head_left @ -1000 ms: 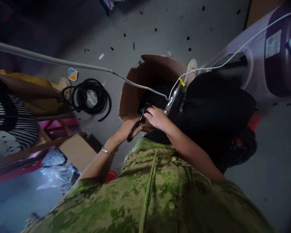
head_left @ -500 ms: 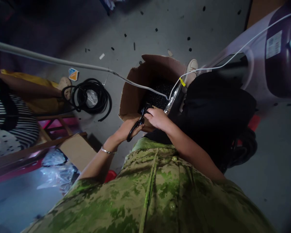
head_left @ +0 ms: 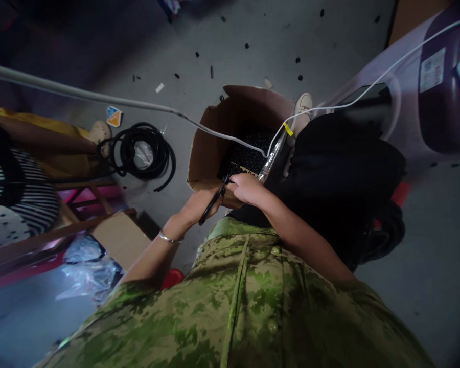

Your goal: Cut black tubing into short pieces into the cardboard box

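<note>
Okay, so the scissors (head_left: 211,206) are basically a slim black shape seen from up here. The handles have a slight shine and sit nearly edge-on, so the loops read as a narrow strip rather than open rings. The blades (head_left: 226,179) are just a short dark sliver, too small and dim to tell if they're apart or together.

Long axis is slanted: handle end toward 7 o'clock, tips toward 1 o'clock, aimed into the cardboard box (head_left: 203,158), which has loads of small black bits (head_left: 251,146) in it. The scissors sit at the box's 7 o'clock edge, tips by the rim.

Grip-wise, the left hand (head_left: 198,202) is wrapped around the handles, with a silver bangle (head_left: 170,238) on that wrist. The right hand (head_left: 247,188) is at 2 o'clock from the handles, fingertips bunched up right beside the blades. Can't tell if anything is pinched in there.

Going round from the scissors: a coil of black tubing (head_left: 164,153) lies on the floor at 10 o'clock, right by another person's shoe (head_left: 98,134). A tan carton (head_left: 120,237) is at 8 o'clock, and a pale cable (head_left: 138,104) cuts across above the box, with a yellow tag (head_left: 288,129) at about 1 o'clock.
</note>
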Available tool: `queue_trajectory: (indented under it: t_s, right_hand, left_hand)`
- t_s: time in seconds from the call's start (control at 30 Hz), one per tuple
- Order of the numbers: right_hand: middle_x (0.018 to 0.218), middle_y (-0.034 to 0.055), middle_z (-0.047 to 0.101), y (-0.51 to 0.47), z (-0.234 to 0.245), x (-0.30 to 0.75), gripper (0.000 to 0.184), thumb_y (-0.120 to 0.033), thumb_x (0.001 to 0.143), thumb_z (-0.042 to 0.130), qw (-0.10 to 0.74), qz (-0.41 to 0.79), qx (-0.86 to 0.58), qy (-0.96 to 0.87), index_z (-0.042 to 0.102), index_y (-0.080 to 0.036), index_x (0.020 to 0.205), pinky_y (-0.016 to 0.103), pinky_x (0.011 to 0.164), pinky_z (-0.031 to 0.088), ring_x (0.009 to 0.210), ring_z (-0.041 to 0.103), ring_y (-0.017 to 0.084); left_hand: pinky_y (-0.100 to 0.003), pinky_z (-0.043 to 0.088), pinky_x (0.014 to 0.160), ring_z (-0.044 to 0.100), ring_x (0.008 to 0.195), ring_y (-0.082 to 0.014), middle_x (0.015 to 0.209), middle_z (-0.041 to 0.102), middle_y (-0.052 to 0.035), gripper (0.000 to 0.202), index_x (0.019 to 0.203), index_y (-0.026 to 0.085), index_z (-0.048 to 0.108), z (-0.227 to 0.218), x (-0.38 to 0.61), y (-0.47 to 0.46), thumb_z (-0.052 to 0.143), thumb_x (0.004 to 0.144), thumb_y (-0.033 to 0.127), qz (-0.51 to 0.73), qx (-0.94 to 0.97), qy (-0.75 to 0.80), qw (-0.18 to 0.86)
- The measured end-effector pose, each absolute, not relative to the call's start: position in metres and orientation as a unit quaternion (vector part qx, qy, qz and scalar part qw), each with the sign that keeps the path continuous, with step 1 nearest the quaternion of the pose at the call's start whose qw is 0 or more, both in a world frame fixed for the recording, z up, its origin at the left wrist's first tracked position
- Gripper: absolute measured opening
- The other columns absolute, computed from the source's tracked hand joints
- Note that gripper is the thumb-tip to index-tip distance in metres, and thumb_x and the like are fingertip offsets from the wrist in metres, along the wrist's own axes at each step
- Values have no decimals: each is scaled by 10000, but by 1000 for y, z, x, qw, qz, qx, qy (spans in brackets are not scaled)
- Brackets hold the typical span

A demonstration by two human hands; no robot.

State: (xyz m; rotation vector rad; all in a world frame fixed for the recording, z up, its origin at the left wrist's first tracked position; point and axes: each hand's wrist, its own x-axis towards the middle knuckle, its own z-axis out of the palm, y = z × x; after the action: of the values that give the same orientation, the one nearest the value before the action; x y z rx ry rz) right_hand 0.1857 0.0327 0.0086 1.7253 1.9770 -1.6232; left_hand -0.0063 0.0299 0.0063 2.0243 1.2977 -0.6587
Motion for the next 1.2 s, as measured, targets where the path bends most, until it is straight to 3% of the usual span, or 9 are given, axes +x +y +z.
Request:
queue_trajectory:
  t_s: [0.43,0.63,0.9,1.2]
  right_hand:
    - [1225,154,713,35,7,186,351,-299,1018,450,59,-514,569,639,714,-138,1184,280,851,470,1136,660,254]
    - [1241,157,709,38,4,185,349,-291,1021,448,75,-514,576,631,717,-132,1178,266,866,475,1138,665,241]
    - [1229,184,713,37,0,184,373,-278,1005,448,69,-505,582,633,717,-101,1194,278,852,492,1142,671,263]
    - [1240,176,713,36,10,182,378,-297,989,465,78,-522,551,646,732,-120,1190,283,848,508,1145,675,265]
  left_hand:
    - [-347,509,724,721,888,-329,933,752,-189,443,955,158,736,6,-2,23,430,966,478,-325,776,494,218]
    - [-341,516,736,726,905,-329,881,749,-188,491,867,153,740,4,2,20,399,985,486,-325,763,512,224]
    - [-377,540,818,724,988,-337,1018,754,-199,436,1065,137,725,1,6,18,401,990,419,-334,756,513,231]
    - [-338,541,784,731,961,-309,1010,762,-176,396,1067,145,711,11,3,28,445,965,420,-320,770,485,264]
